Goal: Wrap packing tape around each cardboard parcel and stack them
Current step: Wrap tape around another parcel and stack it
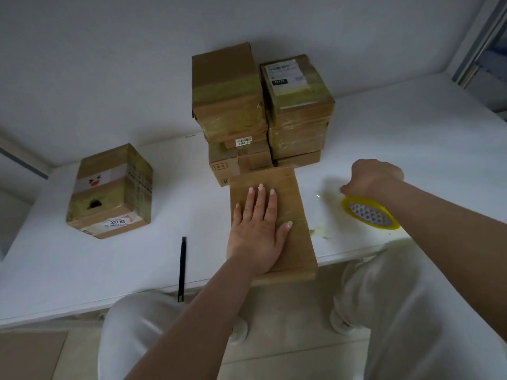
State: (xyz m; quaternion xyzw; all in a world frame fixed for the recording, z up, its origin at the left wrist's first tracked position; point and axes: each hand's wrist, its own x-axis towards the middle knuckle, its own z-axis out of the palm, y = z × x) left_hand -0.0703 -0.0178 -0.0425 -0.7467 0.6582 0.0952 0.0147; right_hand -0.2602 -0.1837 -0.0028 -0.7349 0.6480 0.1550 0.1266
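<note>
Centrally, the flat parcel [277, 223] lies at the table [411, 138] edge; our left hand [258, 231] presses it with flat fingers while our right hand [370, 179] grips the tape roll [369, 212]; we should draw tape taut before stacking beside wrapped parcels [260, 105]

left hand [259, 229] flat, palm down, fingers straight and slightly spread, thumb out to the right; forearm runs in from near-left, angled up toward centre. right hand [370, 178] curled into a fist, back of hand facing camera, knuckles pointing far-left, wrist bent; fingers [346, 189] closed round something under the palm. right forearm comes in from the near-right edge. both arms bare, well apart
</note>
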